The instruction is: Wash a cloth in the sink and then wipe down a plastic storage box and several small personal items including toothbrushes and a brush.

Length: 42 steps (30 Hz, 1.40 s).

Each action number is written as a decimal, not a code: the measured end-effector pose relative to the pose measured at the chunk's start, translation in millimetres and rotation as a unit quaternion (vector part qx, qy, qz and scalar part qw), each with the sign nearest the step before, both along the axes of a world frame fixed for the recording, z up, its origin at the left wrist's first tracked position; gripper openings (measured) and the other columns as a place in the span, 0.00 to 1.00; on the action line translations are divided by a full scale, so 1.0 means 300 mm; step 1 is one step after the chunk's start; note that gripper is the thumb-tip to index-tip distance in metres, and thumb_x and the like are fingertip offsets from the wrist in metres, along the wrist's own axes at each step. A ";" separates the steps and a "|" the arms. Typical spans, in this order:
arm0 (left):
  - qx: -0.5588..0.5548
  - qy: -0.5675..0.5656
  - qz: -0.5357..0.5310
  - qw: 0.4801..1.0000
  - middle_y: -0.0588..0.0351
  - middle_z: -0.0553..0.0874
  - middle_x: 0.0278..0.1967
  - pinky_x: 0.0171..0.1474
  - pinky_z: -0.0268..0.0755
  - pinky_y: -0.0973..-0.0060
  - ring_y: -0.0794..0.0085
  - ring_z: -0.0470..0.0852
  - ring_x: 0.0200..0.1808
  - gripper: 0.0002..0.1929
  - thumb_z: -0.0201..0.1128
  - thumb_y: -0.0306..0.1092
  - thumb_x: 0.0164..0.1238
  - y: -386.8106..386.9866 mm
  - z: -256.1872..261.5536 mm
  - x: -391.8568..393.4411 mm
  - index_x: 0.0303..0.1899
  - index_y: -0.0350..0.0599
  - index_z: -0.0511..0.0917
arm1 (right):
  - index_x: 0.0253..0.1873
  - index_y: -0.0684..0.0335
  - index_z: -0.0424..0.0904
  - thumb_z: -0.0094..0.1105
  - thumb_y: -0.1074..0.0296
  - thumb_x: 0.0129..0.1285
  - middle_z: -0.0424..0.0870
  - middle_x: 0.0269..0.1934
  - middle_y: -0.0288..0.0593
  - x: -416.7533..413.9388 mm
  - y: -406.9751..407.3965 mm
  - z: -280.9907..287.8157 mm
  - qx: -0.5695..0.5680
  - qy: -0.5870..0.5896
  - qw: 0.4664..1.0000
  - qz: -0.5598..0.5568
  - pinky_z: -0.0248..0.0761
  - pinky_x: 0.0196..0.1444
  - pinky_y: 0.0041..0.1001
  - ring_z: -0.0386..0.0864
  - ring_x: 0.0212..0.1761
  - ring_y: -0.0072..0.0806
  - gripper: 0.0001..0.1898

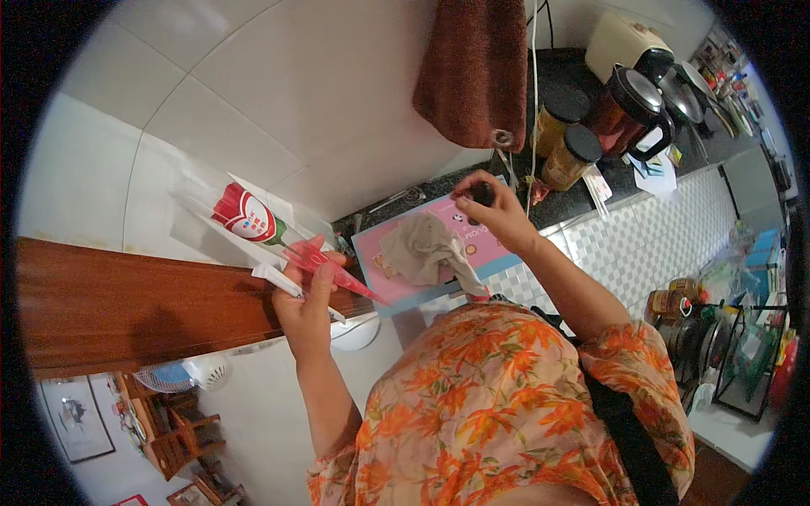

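My left hand (310,284) holds a red artificial rose (243,215) in a clear cone wrapper, whose pink tip points down to the right. A thin white wrapped item (277,279) is in the same hand. My right hand (497,205) curls its fingers around a small dark object (483,193), mostly hidden, above the right end of a pink and blue printed mat (405,296). On the mat, between both hands, lies a crumpled grey-beige cloth (421,246).
A brown towel (474,76) hangs on the tiled wall. Two dark-lidded jars (573,158), a red electric kettle (626,114) and a cream appliance (623,47) stand on the black counter (560,63). A brown wooden door frame (158,303) is at left; a dish rack (747,360) stands at right.
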<state>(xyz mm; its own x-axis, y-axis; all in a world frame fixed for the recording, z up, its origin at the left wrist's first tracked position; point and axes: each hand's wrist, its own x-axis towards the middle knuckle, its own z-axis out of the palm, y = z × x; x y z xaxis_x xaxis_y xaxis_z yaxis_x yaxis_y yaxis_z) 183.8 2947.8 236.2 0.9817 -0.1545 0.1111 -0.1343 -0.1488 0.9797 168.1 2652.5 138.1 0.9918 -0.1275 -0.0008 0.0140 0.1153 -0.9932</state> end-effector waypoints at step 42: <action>-0.085 0.009 -0.019 0.996 0.55 0.80 0.39 0.41 0.73 0.80 0.77 0.78 0.37 0.09 0.54 0.28 0.70 0.050 -0.023 -0.046 0.48 0.37 0.72 | 0.51 0.65 0.80 0.71 0.69 0.51 0.86 0.42 0.44 0.218 0.102 0.087 -0.276 -0.053 0.945 0.165 0.75 0.47 0.27 0.82 0.42 0.25 0.21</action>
<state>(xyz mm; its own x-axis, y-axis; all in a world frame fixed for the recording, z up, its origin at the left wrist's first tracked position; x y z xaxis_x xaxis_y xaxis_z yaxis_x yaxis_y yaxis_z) 170.0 2962.9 229.2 0.9775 -0.1724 0.1214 -0.1192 0.0236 0.9926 233.3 2683.1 164.3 0.9685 0.2365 0.0782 0.1713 -0.4046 -0.8983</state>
